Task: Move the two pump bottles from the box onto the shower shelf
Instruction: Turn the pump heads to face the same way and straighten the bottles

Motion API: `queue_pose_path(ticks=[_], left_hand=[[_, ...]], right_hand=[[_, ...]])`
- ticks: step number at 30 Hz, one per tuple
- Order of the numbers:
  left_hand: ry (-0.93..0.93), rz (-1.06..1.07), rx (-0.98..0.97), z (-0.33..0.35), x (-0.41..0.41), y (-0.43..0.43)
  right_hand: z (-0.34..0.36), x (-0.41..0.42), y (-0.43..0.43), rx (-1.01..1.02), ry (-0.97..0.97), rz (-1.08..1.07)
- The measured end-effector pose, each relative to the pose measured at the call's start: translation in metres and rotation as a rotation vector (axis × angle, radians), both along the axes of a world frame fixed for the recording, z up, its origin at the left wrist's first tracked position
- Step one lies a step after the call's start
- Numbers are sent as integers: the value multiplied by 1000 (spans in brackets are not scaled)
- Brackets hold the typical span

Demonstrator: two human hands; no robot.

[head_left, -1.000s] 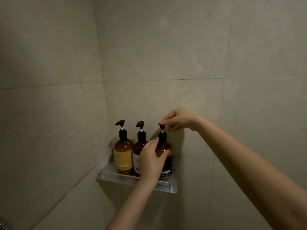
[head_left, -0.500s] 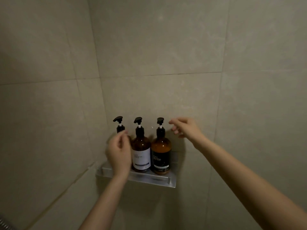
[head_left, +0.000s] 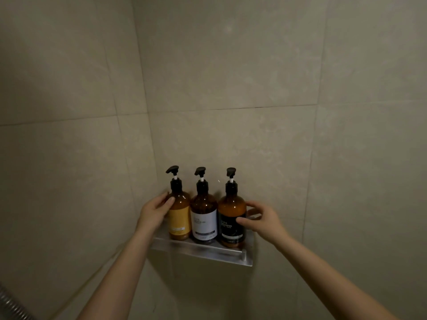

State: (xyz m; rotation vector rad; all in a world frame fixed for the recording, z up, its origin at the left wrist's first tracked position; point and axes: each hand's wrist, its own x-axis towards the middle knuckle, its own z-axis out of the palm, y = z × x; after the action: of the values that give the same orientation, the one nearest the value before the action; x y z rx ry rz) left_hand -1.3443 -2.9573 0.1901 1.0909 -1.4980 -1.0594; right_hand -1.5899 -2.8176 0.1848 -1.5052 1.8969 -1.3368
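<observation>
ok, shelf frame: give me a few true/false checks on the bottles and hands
1. Three amber pump bottles stand upright on the brushed-metal wall shelf: the yellow-labelled bottle, the white-labelled bottle and the black-labelled bottle. True.
2. The left hand grips the yellow-labelled bottle. True.
3. The white-labelled bottle stands at the right end. False: it is in the middle, and the black-labelled bottle is rightmost.
4. The right hand hangs clear of every bottle. False: it grips the black-labelled bottle's body.

Fine print on black label (head_left: pixel 231 235) — illegible; shower hose (head_left: pixel 10 304) mostly off-frame.
</observation>
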Motion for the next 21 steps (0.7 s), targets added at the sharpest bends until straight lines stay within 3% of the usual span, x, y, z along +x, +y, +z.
queue_pose_path(ticks=[7,21], left_hand=[[110,-1,47,-1,3,2],[91,-9,30,-2,2,3]], right_hand=[[-1,-4,-3,-18,27,19],[-10,-6,-6,-93,22,7]])
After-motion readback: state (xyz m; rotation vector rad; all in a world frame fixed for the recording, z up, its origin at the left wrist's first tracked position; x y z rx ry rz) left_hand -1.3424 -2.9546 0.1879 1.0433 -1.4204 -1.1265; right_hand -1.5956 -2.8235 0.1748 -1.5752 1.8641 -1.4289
